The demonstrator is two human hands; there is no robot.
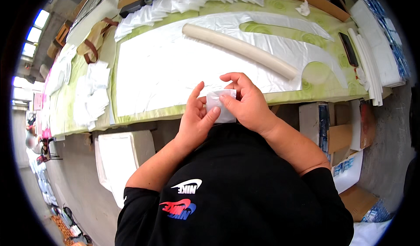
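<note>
A small folded white plastic packet is held up in front of my chest, near the table's front edge. My left hand pinches its left side, with the thumb on the near face and the forefinger raised. On the other side my right hand grips the packet's upper right, thumb across the near face and forefinger lifted. Beyond both hands a large white plastic sheet with curved cut-outs lies flat on the green tablecloth. Across that sheet rests a long beige tube, slanting down to the right.
Similar white packets overlap in a row along the back, and more lie at left. A brown-strapped bag, a black phone and an open cardboard box are on the table. A white foam box stands below, front left.
</note>
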